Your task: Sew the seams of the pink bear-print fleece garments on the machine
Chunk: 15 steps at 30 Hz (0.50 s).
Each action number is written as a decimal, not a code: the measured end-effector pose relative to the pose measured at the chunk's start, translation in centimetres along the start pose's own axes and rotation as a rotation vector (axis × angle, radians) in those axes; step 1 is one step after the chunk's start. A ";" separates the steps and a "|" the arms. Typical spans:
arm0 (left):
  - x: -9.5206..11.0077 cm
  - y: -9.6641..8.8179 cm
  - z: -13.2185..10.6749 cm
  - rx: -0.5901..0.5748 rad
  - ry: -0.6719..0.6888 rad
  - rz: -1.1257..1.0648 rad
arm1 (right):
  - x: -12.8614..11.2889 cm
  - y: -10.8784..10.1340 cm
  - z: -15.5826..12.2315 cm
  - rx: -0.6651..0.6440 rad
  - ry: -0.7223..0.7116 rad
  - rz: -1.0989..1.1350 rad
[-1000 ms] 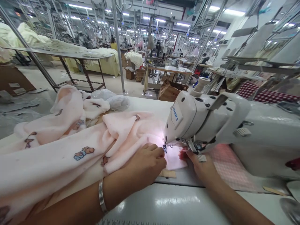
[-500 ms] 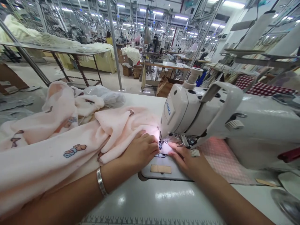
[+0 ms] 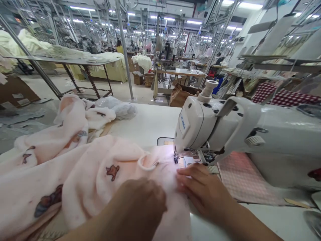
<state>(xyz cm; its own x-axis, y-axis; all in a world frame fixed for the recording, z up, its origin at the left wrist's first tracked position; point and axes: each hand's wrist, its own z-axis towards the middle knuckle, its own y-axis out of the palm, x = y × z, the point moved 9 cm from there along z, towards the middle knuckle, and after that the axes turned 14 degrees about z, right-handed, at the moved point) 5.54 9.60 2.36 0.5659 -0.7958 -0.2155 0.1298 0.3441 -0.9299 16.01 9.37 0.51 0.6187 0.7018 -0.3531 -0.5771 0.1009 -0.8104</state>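
Note:
Pale pink plush fabric (image 3: pixel 105 157) with small bear prints spreads across the left of the sewing table, up to the needle area of a white sewing machine (image 3: pixel 193 124). My left hand (image 3: pixel 142 204), somewhat blurred, is closed on the fabric in front of the machine, its fingertips hidden from view. Just before the presser foot (image 3: pixel 176 158), my right hand (image 3: pixel 205 187) rests with fingers stretched out over the fabric's right edge. The machine's lamp lights the spot around the needle.
Pink checked cloth (image 3: pixel 245 174) lies under the machine arm. A clear plastic bag (image 3: pixel 122 107) sits behind the fabric. Thread cones (image 3: pixel 276 36) stand at upper right. Beyond are a table (image 3: pixel 82 59) heaped with cream cloth, cardboard boxes (image 3: pixel 17 90) and a distant person (image 3: pixel 119 47).
My left hand has come back from the needle toward me, drawing the fabric over the table's front. My right hand has shifted slightly right and nearer. The view has tilted a little upward.

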 end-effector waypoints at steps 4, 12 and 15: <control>0.6 2.2 1.9 0.015 0.057 0.054 | -1.8 1.9 -0.1 -0.110 -0.022 0.089; -3.2 5.3 3.7 0.025 -0.003 -0.078 | -0.3 1.1 0.0 0.076 -0.037 -0.030; -3.3 4.9 4.5 0.012 -0.053 -0.105 | 0.0 0.6 -0.1 0.159 -0.122 -0.119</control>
<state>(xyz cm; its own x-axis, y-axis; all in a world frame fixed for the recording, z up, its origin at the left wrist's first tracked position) 7.96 16.17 -0.18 0.5907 -0.8006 -0.1005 0.2003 0.2660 -0.9429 15.73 9.37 -0.02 0.6239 0.7574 -0.1927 -0.5867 0.2911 -0.7557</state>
